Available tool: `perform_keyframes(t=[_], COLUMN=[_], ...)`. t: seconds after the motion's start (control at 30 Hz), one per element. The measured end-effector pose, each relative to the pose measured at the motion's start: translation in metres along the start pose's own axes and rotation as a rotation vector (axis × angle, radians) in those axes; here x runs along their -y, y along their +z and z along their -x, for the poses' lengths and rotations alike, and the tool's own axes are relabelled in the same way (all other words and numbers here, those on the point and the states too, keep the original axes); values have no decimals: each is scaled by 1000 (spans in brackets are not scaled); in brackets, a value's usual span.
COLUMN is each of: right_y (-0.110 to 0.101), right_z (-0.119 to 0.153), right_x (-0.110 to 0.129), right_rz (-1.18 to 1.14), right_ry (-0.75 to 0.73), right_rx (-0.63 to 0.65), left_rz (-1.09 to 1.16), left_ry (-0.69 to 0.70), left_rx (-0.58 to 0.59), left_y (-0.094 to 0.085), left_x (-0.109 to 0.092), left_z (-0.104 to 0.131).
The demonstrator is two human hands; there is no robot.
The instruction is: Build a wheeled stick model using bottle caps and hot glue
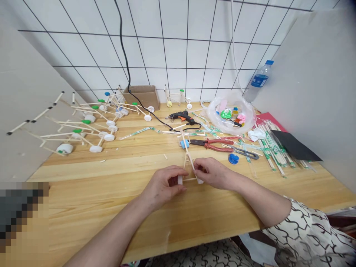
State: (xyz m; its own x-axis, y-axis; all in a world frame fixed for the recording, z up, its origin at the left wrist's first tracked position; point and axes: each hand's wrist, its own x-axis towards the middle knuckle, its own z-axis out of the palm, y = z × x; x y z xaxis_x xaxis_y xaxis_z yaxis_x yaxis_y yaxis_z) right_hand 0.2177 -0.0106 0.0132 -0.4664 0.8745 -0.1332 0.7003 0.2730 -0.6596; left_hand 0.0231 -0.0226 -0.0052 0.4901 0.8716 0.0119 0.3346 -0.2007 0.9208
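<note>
A small toy tricycle (187,150) made of chopsticks stands on the wooden table in front of me. It has a blue front wheel (184,144) at its far end and two white rear wheels nearer to me. My left hand (164,185) has its thumb and fingers around the left white wheel (180,180). With bent fingers, my right hand (213,173) pinches the frame just above the right white wheel (200,181). A thin stick runs between the two rear wheels. The right fingertips are partly hidden.
Several finished stick tricycles (86,121) stand at the left. Behind lie a glue gun (182,117) with a black cord, red-handled pliers (214,144) and a box cutter (244,152). A blue cap (233,159), wrapped chopsticks (274,144), a plastic bag (232,126) and a bottle (258,81) are at the right.
</note>
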Motion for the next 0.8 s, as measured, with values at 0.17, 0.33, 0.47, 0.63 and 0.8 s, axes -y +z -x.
perform_keyframes(t=[0.17, 0.33, 0.47, 0.63, 0.8], right_y=[-3, -6, -7, -6, -5], right_z=[-3, -5, -6, -6, -4], right_x=[2, 2, 0, -1, -2], right_rz=[-2, 13, 1, -13, -22], right_ry=[23, 36, 24, 17, 19], right_rx=[-15, -22, -25, -20, -21], left_rz=[-23, -54, -58, -64, -78], left_ry=[19, 20, 30, 36, 28], left_rx=[-44, -56, -52, -52, -53], left_y=[4, 6, 6, 7, 7], left_x=[1, 3, 5, 6, 6], left_z=[-2, -6, -7, -8, -9])
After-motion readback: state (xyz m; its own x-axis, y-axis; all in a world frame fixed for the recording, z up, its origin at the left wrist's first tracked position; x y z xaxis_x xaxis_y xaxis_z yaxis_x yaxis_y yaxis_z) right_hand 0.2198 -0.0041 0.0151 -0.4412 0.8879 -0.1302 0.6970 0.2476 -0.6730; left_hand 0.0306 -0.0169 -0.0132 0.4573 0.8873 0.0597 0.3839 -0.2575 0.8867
